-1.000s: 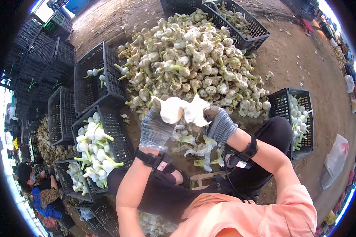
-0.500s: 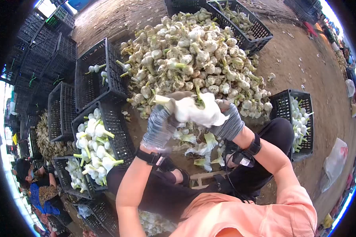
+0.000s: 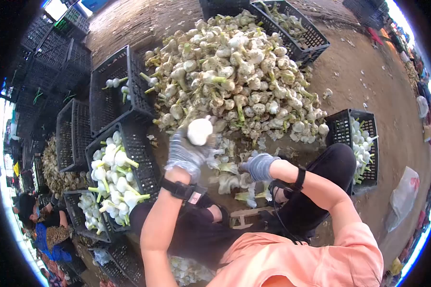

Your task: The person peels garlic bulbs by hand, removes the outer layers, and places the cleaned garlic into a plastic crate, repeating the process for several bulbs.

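Note:
My left hand (image 3: 189, 149), in a grey striped glove, is closed around a clean white garlic bulb (image 3: 199, 131), just in front of the large heap of unpeeled garlic (image 3: 234, 71). My right hand (image 3: 260, 167), gloved alike, is low over the loose garlic skins (image 3: 227, 179) on the ground between my feet. Its fingers look curled in and partly hidden, and I cannot make out what is in them. Left of my left hand, a black crate (image 3: 148, 162) holds several peeled white bulbs with green stems.
Another black crate (image 3: 333, 126) of white garlic stands beyond my right knee. A crate (image 3: 111, 71) with a few bulbs sits left of the heap, and one (image 3: 316, 53) behind it. Stacked crates (image 3: 43, 67) line the left. A co-worker (image 3: 48, 229) sits lower left. A plastic bag (image 3: 403, 198) lies at right.
My hands have parted. The left keeps the garlic bulb, now turned with its round white end showing; the right has moved down to the loose skins.

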Available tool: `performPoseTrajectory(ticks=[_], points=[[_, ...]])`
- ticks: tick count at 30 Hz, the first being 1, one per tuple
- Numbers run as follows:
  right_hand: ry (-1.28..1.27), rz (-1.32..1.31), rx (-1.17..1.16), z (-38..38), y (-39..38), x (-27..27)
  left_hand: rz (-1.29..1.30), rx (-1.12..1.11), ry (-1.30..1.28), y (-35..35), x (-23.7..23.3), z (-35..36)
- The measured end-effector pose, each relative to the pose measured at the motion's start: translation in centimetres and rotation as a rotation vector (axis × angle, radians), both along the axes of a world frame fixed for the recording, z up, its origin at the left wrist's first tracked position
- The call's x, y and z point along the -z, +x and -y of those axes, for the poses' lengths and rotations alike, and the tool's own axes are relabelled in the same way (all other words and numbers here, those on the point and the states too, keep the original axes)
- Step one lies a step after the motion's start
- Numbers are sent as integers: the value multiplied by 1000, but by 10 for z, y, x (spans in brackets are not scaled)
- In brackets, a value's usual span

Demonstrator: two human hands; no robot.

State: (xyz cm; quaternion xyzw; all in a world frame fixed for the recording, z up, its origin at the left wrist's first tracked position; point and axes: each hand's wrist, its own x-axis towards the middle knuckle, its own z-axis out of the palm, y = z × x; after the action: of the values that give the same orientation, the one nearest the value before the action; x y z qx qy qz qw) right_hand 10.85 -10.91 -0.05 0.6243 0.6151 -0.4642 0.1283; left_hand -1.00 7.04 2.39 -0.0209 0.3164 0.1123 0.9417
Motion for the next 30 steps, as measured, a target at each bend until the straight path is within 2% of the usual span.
performPoseTrajectory(ticks=[1,2,3,4,5,6,7,8,9,10,11,13,15,17,19,20,23,24,26,27,28,29,30], points=[[-7,68,43,1,5,5,-95,-45,0,-2,-5,-5],[80,61,115,7,17,36,-52,-94,143,-10,19,-23],[67,108,145,3,28,30,-108,-185,214,-16,27,-46],[94,63,335,2,42,32,-112,-311,213,-22,15,-64],[116,180,290,-9,55,6,-247,-394,837,-24,1,-74],[197,282,439,-10,73,35,-58,-544,815,-27,-15,-91],[279,274,618,-16,95,40,111,-622,693,-34,-39,-100],[310,367,794,-20,109,29,-156,-734,909,-27,-65,-94],[457,437,861,-21,132,39,132,-625,735,-38,-71,-101],[592,488,1045,-19,149,50,134,-609,713,-39,-70,-101],[509,614,1163,-25,166,53,137,-593,692,-39,-69,-101],[497,759,1210,-27,198,78,241,-385,697,-36,-52,-93],[531,796,1160,-24,221,110,-2,-349,693,-17,-50,-69],[569,834,1112,-24,239,120,-124,-231,691,-6,-44,-48],[587,764,881,-21,249,121,-115,-86,719,1,-29,-39],[645,726,910,-17,248,107,-132,-39,678,6,-31,-28],[702,525,972,-11,231,71,-190,133,914,12,-24,-2],[703,528,966,-13,220,56,-188,127,911,15,-20,9],[683,246,827,-25,181,16,-179,168,1309,21,-12,32],[529,224,730,-32,150,-20,-174,199,1429,23,-15,44],[498,-383,1207,-29,135,-11,-129,182,1362,25,-12,55],[820,-316,691,-21,129,8,-84,162,1295,26,-8,63],[1282,260,110,-25,113,-3,-78,213,1322,28,-8,66]])
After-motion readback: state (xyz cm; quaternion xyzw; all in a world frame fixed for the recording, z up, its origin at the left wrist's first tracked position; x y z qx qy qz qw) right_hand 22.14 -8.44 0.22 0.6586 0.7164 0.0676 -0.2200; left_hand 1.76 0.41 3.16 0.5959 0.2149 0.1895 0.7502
